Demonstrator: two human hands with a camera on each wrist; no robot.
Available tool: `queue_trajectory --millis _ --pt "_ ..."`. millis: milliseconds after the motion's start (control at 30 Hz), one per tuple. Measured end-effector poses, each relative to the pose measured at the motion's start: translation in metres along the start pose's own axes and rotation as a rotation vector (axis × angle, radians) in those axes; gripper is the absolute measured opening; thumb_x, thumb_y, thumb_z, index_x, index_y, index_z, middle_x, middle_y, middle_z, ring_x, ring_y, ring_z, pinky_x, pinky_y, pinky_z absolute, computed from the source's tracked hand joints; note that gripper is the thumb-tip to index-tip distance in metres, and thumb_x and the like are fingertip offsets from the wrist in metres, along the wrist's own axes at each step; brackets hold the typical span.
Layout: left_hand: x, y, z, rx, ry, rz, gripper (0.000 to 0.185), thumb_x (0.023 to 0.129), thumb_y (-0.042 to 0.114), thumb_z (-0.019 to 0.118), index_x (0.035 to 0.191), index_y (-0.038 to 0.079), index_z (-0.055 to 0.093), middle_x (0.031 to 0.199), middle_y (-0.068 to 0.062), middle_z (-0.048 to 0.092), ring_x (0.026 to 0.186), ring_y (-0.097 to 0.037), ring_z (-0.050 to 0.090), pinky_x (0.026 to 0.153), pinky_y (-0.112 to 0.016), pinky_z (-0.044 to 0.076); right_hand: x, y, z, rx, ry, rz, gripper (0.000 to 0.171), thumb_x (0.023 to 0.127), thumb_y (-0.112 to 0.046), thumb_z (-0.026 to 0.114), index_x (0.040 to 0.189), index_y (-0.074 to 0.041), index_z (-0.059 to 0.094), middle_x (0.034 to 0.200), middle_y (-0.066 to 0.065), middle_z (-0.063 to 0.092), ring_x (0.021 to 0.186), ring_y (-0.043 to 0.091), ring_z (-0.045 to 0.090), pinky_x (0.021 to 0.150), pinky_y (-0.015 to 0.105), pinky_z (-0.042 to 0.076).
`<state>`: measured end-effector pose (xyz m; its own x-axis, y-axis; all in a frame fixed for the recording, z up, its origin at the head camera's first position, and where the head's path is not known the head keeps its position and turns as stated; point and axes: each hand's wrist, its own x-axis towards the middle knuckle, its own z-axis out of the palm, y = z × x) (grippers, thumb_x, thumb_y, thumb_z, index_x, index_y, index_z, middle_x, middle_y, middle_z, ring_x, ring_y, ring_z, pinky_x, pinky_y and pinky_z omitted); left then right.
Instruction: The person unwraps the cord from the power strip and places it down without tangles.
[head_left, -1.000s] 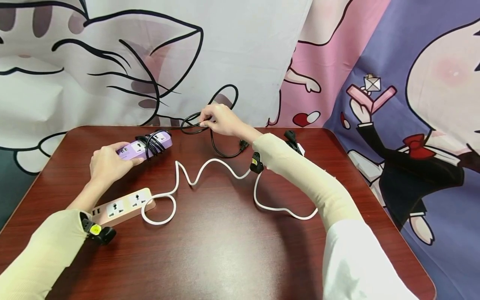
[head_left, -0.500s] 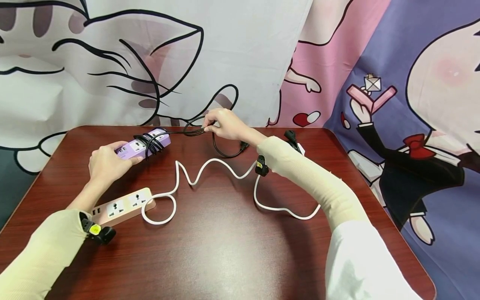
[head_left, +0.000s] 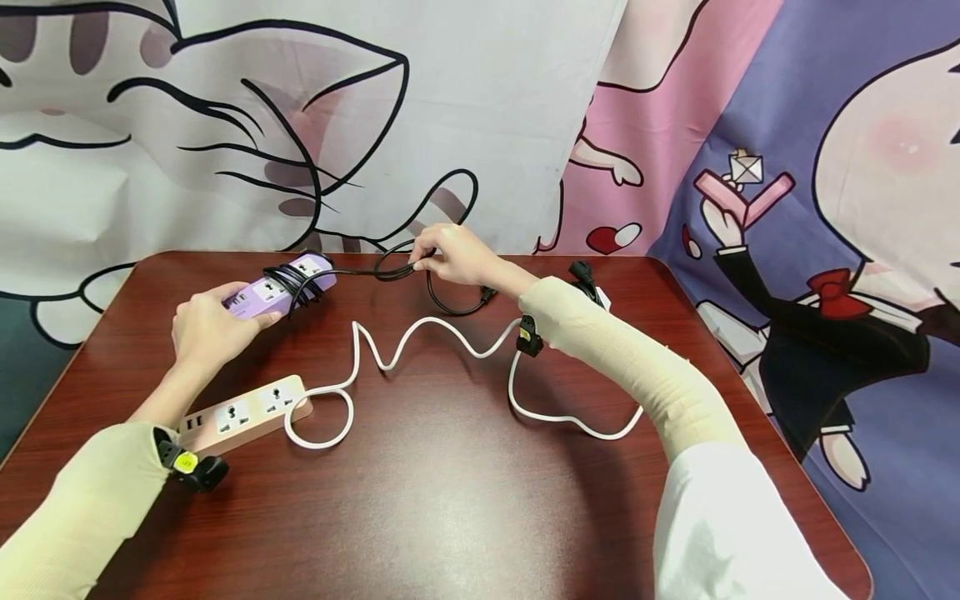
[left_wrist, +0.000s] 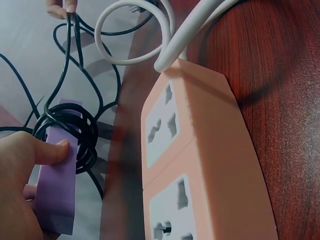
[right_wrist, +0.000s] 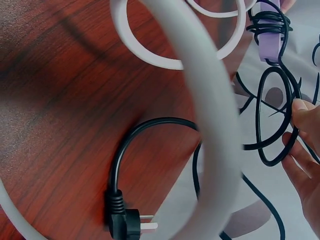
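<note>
My left hand grips a purple power strip by its near end at the back left of the table. Black cord is wound several times around the strip's middle. From there the cord runs right to my right hand, which pinches it between thumb and fingers. A loose loop hangs at those fingertips in the right wrist view. Beyond the pinch, the cord curves down to a black plug near the table's back edge, its pins showing in the right wrist view.
A peach power strip lies below my left hand, with its white cord snaking right across the brown table. Another black plug sits behind my right forearm, beside a small white piece. A cartoon-printed curtain hangs behind the table.
My right hand, still pinching the black cord, has moved slightly right and down. The cord loops near it have become smaller. The purple strip has shifted slightly left in my left hand.
</note>
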<state>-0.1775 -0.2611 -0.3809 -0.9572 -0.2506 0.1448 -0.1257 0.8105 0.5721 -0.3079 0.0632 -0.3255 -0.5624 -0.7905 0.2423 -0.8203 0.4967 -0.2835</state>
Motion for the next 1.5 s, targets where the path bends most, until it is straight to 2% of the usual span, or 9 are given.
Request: queue_trajectory --millis 267,500,700,967,1233,1500 --pt "-0.001 -0.003 -0.002 -0.002 0.033 -0.005 0.065 0.08 0.039 0.074 0.132 0.003 0.055 0.112 -0.033 0.061 0.096 -0.045 0.051 0.069 -0.042 0.032 -0.002 0.002 0.004 0.004 0.005 -0.015 0.006 0.09 -0.017 0.067 0.088 -0.014 0.072 0.093 0.0 0.069 0.091 0.015 0.06 0.082 0.029 0.046" --pt "-0.002 -0.007 -0.006 -0.023 0.073 -0.022 0.063 0.081 0.038 0.073 0.13 0.003 0.057 0.111 -0.033 0.061 0.096 -0.045 0.05 0.068 -0.041 0.03 -0.003 0.002 0.006 -0.006 -0.022 0.009 0.007 0.09 -0.017 0.066 0.09 -0.014 0.073 0.095 0.0 0.07 0.091 0.016 0.06 0.082 0.029 0.046" --pt "-0.003 -0.008 -0.009 -0.044 0.076 -0.03 0.063 0.081 0.038 0.073 0.13 0.002 0.057 0.112 -0.033 0.061 0.099 -0.046 0.049 0.069 -0.041 0.029 -0.002 0.001 0.008 -0.027 -0.025 0.031 0.009 0.091 -0.017 0.066 0.092 -0.012 0.073 0.096 0.001 0.07 0.093 0.017 0.06 0.084 0.029 0.046" --pt "-0.006 -0.007 -0.011 -0.066 0.092 -0.04 0.064 0.081 0.039 0.073 0.131 0.002 0.056 0.114 -0.032 0.06 0.101 -0.045 0.049 0.07 -0.042 0.029 0.004 0.003 0.013 -0.039 -0.028 0.068 0.009 0.09 -0.017 0.066 0.092 -0.013 0.074 0.097 0.001 0.071 0.095 0.017 0.06 0.088 0.03 0.046" --pt "-0.005 -0.007 -0.014 -0.087 0.158 -0.056 0.062 0.08 0.037 0.074 0.13 0.004 0.058 0.116 -0.031 0.062 0.102 -0.047 0.049 0.076 -0.049 0.029 0.012 0.007 0.02 -0.056 -0.035 0.065 0.009 0.09 -0.018 0.067 0.091 -0.013 0.074 0.096 -0.001 0.071 0.089 0.014 0.061 0.098 0.029 0.042" --pt "-0.006 -0.004 -0.02 -0.132 0.195 -0.099 0.062 0.079 0.037 0.074 0.131 0.005 0.058 0.121 -0.03 0.061 0.108 -0.047 0.047 0.083 -0.051 0.028 0.017 0.01 0.024 -0.055 -0.052 0.09 0.01 0.09 -0.018 0.067 0.092 -0.012 0.074 0.096 0.0 0.071 0.093 0.016 0.06 0.086 0.03 0.045"
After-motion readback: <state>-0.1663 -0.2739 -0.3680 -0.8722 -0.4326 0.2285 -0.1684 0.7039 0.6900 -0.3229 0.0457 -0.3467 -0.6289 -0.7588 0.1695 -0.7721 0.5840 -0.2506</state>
